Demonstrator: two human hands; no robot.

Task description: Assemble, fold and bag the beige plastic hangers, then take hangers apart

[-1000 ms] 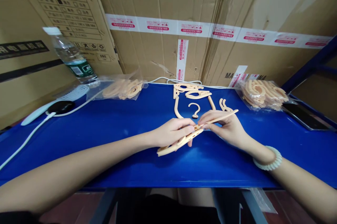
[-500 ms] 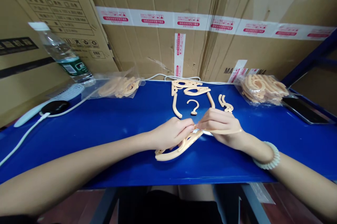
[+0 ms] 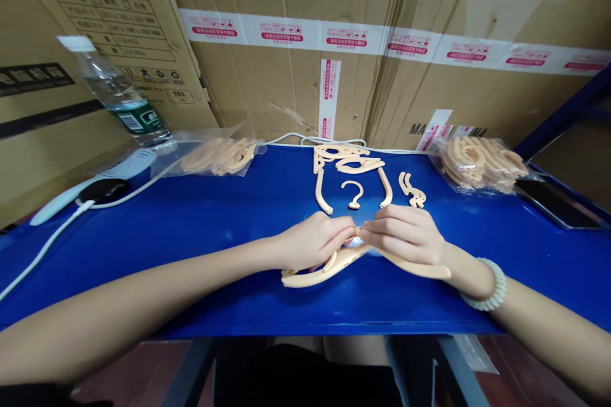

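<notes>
My left hand (image 3: pixel 312 242) and my right hand (image 3: pixel 405 234) meet over the blue table (image 3: pixel 200 248), fingers pinched together. Between them they hold two peach plastic hanger arms: the left arm piece (image 3: pixel 315 271) curves down to the left under my left hand. The right arm piece (image 3: pixel 420 267) runs down to the right under my right wrist. The two pieces meet at my fingertips. Just behind my hands lie a loose hook piece (image 3: pixel 353 193) and several more peach hanger parts (image 3: pixel 351 162).
A clear bag of peach parts (image 3: pixel 480 162) lies at the right and another bag (image 3: pixel 217 155) at the back left. A water bottle (image 3: pixel 119 98), a white cable with a black puck (image 3: pixel 102 190) and a dark phone (image 3: pixel 556 203) sit on the table. Cardboard boxes (image 3: pixel 334 25) stand behind.
The right arm piece has swung from pointing up to the right to pointing down to the right. My hands have drawn closer at the joint.
</notes>
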